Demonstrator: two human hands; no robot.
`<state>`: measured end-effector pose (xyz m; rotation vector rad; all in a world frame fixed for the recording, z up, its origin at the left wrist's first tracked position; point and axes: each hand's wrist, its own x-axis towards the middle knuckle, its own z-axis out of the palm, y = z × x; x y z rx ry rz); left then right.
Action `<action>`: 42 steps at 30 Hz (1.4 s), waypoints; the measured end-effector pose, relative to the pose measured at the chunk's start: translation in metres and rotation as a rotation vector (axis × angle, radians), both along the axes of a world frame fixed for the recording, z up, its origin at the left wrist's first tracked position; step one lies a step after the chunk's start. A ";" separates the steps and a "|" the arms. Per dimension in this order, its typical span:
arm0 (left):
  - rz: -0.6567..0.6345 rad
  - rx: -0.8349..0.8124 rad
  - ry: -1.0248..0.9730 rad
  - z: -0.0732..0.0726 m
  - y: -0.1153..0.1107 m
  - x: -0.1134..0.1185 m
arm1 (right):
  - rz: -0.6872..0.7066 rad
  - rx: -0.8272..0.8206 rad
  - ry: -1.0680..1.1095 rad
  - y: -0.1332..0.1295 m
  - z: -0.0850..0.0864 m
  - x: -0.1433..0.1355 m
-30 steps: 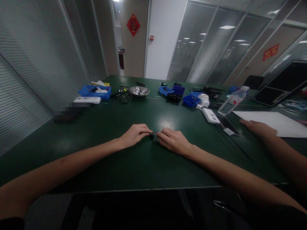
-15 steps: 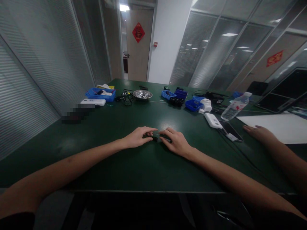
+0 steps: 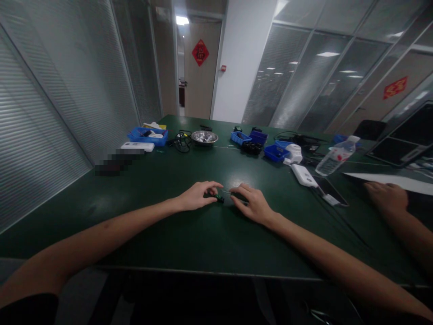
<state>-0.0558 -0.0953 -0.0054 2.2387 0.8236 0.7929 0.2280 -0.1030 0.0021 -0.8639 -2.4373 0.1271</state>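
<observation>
My left hand (image 3: 199, 196) rests on the green table (image 3: 189, 239), its fingers curved apart beside a small dark piece (image 3: 219, 198) with some green on it. The piece lies at the fingertips; whether they touch it is too small to tell. My right hand (image 3: 252, 202) is just to the right, thumb and fingers apart, with nothing visible held. Between the two hands is a thin pale item (image 3: 226, 192), too small to make out.
Farther back stand a blue tray (image 3: 158, 141), a metal bowl (image 3: 204, 138), blue bins (image 3: 275, 153) and cables. At right are a white power bank (image 3: 303, 175), a phone (image 3: 333, 192), a bottle (image 3: 338, 155) and another person's hand (image 3: 389, 197).
My right hand's thumb and fingers have spread a little, and it sits slightly farther from my left hand. The other person's hand at right now lies by the lifted edge of a white sheet.
</observation>
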 end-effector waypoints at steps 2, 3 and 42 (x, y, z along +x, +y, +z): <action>-0.010 -0.013 -0.012 0.000 0.000 0.001 | -0.051 -0.013 0.038 0.002 0.000 0.002; -0.006 -0.014 -0.014 0.000 0.000 0.001 | -0.060 -0.016 0.051 0.003 0.000 0.002; 0.015 0.087 0.090 0.002 -0.004 0.001 | 0.052 0.076 -0.094 -0.006 0.003 0.002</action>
